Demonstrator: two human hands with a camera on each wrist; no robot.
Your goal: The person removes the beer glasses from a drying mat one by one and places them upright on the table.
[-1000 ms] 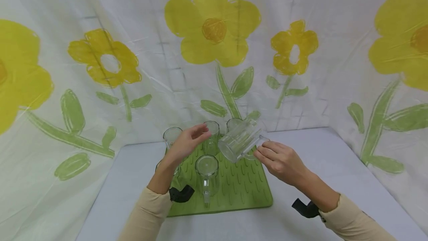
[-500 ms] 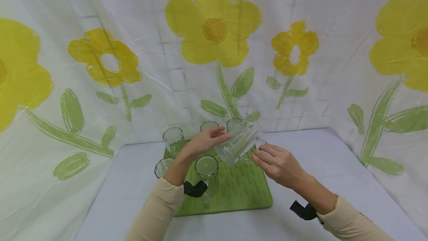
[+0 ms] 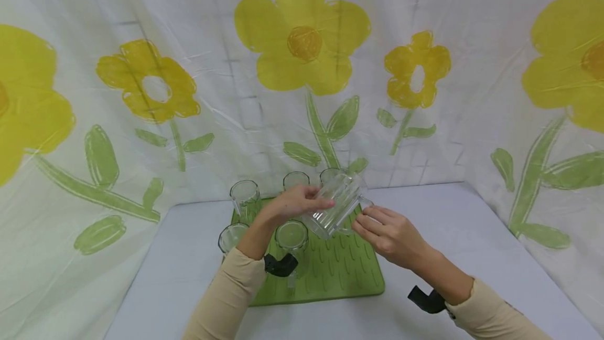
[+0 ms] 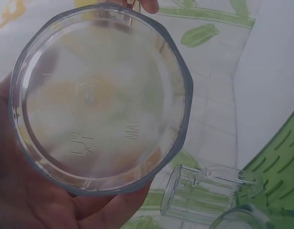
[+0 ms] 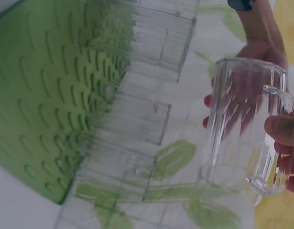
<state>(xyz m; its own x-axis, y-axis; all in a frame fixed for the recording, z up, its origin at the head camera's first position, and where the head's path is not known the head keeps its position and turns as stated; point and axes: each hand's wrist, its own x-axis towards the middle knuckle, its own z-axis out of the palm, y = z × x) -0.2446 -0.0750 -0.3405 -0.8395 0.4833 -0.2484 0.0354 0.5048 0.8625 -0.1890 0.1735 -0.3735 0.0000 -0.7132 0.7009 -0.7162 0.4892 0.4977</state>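
A clear glass mug is held tilted in the air above the green mat, its base toward the lower left in the head view. My right hand grips its handle; the thumb and fingers round the handle show in the right wrist view. My left hand holds the mug's body near the base, with fingers behind the glass. Moulded marks show on the round mug base, which fills much of the left wrist view, with the left palm beside it.
Several more glass mugs stand on the green bristled mat, including a front mug and a back-left mug. The mat lies on a white table. A white flower-printed curtain hangs behind.
My left hand has moved right, from beside the mug onto its body. The mug and right hand have shifted slightly left and down. The mugs on the mat have stayed put.
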